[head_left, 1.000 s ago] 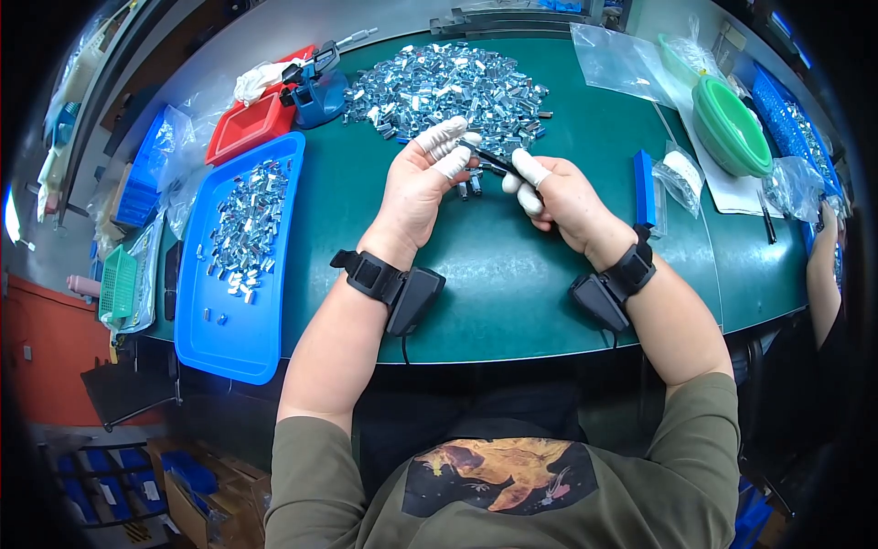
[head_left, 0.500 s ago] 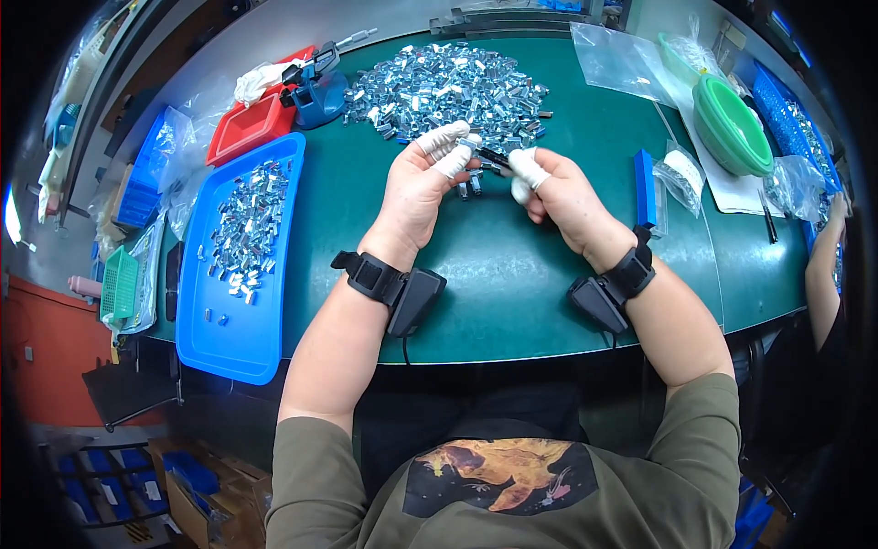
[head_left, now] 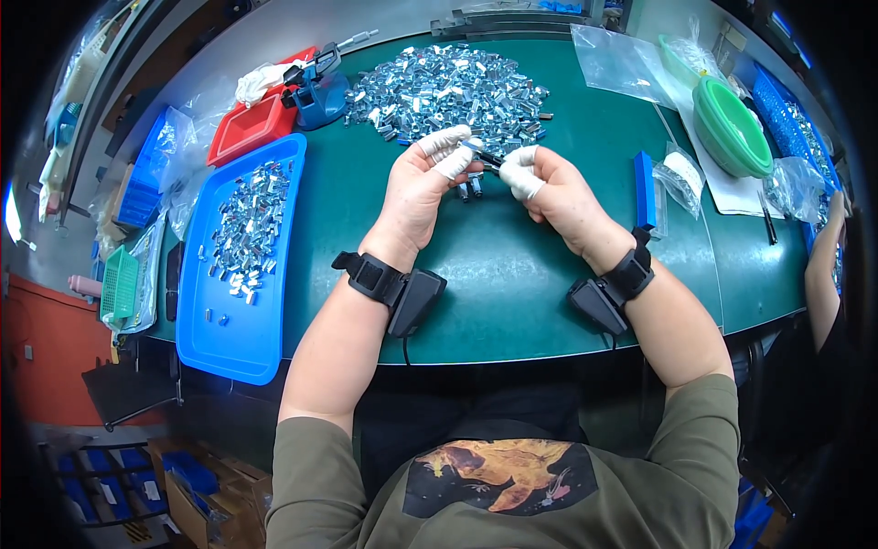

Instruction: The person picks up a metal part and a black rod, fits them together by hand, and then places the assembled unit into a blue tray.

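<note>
My left hand (head_left: 419,192), with white coverings on its fingertips, is closed in a pinch on a small shiny metal part (head_left: 473,144). Facing it, my right hand (head_left: 569,203) also wears white finger coverings and grips a thin black rod-shaped tool (head_left: 490,159). The tool's left end meets the metal part or lies right beside it; the fingers hide the exact contact. A few loose metal parts (head_left: 469,191) lie on the table just below my fingertips. Beyond both hands spreads a large heap of similar metal parts (head_left: 448,87).
A blue tray (head_left: 240,343) holding more metal parts stands at left. Behind it are a red bin (head_left: 249,123) and a micrometer on a blue stand (head_left: 320,105). Green bowls (head_left: 732,128), plastic bags and a blue bar-shaped piece (head_left: 644,188) lie at right. Another person's arm (head_left: 823,265) reaches in there.
My right hand has shifted slightly left toward the left hand, and less of the black tool shows between them. My left hand stays almost in place.
</note>
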Motion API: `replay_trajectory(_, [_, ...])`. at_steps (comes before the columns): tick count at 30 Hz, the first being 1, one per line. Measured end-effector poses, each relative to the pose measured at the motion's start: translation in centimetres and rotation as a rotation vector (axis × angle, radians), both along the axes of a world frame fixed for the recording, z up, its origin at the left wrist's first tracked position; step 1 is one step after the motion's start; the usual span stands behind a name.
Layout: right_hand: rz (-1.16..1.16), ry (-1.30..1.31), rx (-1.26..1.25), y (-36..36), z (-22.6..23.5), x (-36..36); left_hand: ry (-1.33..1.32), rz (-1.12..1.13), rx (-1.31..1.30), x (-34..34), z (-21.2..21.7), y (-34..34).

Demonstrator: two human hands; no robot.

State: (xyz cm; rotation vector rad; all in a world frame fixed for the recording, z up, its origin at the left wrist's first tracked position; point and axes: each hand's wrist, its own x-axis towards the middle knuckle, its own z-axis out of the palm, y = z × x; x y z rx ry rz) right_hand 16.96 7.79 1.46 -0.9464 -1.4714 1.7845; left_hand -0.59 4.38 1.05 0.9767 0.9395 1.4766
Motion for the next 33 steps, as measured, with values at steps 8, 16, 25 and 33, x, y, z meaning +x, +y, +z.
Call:
replay_trajectory(8, [-0.102, 0.018, 0.113, -0.2, 0.0, -0.5, 0.015, 0.004, -0.006, -0.1, -0.1, 0.1])
replay_trajectory(16, [-0.081, -0.035, 0.215, -0.1, -0.3, -0.3, 0.010, 0.018, -0.014, 0.0, -0.2, 0.1])
replay_trajectory(25, [-0.029, -0.043, 0.241, 0.3, -1.1, -0.4, 0.029, 0.000, -0.019, -0.2, -0.6, 0.3])
replay_trajectory(33, [0.053, -0.017, 0.142, 0.6, -0.4, 0.5, 0.055, 0.010, 0.107, 0.3, -0.8, 0.4])
